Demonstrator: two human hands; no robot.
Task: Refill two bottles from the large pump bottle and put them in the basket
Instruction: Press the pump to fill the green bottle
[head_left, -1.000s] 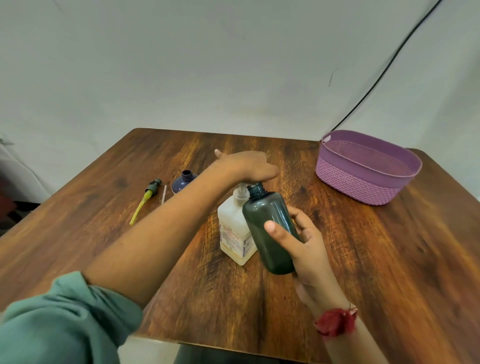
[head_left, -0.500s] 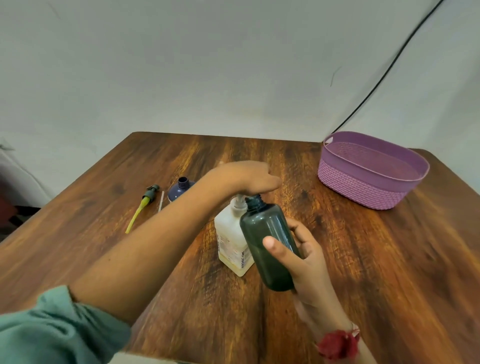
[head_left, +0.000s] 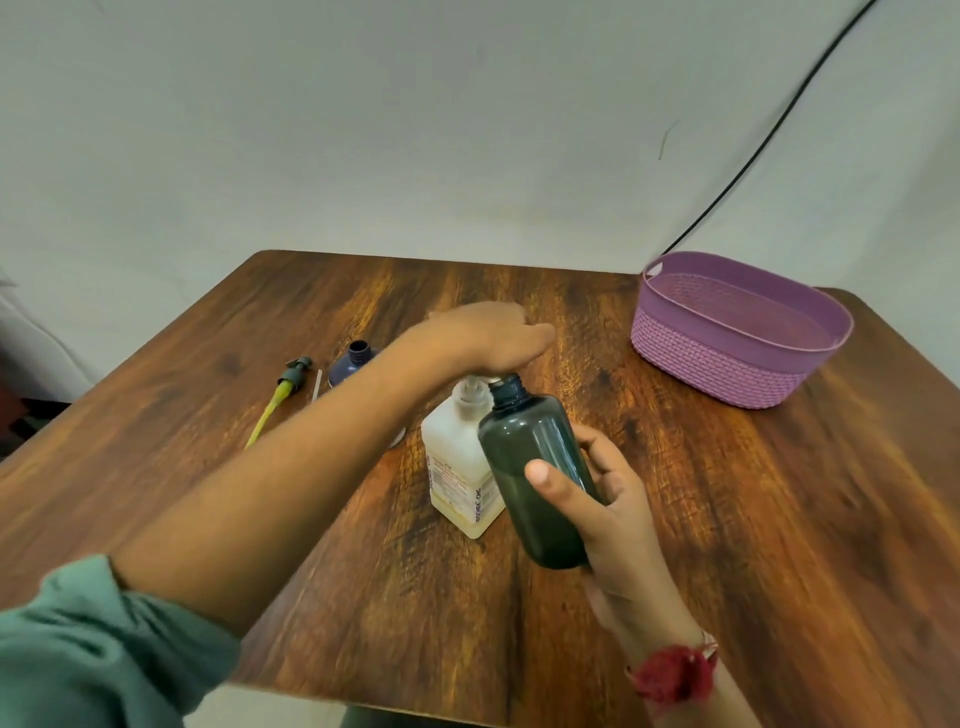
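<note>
Little has been shifted since half a second ago — the left hand (head_left: 493, 338) is still laid flat, fingers straight, on the head of the pump bottle (head_left: 449, 462). Just right of it, a dark bottle (head_left: 530, 436) is gripped by the right hand (head_left: 618, 519), tilted, its open mouth held beneath the left palm beside the pump. The basket (head_left: 717, 364) is set well beyond the right hand — a blue bottle (head_left: 345, 366) and a loose pump (head_left: 275, 402) are seen behind the left forearm.

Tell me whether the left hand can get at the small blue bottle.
Probably yes: the left hand need only leave the pump bottle; the small blue bottle sits close beside that forearm, nothing between.
</note>
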